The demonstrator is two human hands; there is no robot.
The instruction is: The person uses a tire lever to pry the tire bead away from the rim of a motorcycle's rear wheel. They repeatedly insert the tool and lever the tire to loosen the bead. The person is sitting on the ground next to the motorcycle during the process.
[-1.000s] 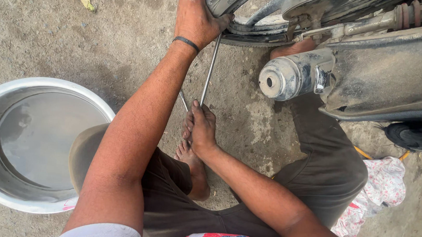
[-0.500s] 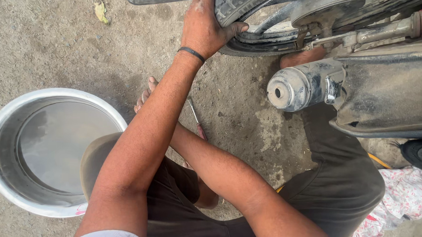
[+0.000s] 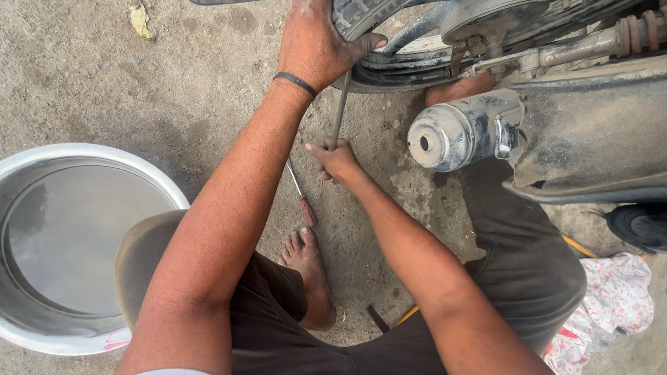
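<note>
Head view: looking down at a wheel job on bare dirt
Lever point(image 3: 341, 108): thin steel bar, stiff, probably a bit slick; lower end is the spot to hold, tip sits under the tyre point(image 3: 372, 37)
Right hand point(image 3: 337, 161): fist closed round the lever's bottom
Left hand point(image 3: 315, 38): clamped over the tyre edge
Count: one lever, one screwdriver point(image 3: 301, 197) on the ground, one basin point(image 3: 57, 241), one exhaust point(image 3: 458, 133)

Basin point(image 3: 14, 193) left of tyre point(image 3: 373, 14) (w/ water)

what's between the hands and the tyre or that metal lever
Nothing visible. The left hand grips the tyre directly; the right hand is closed on the metal lever, which runs up to the wheel rim.
</note>
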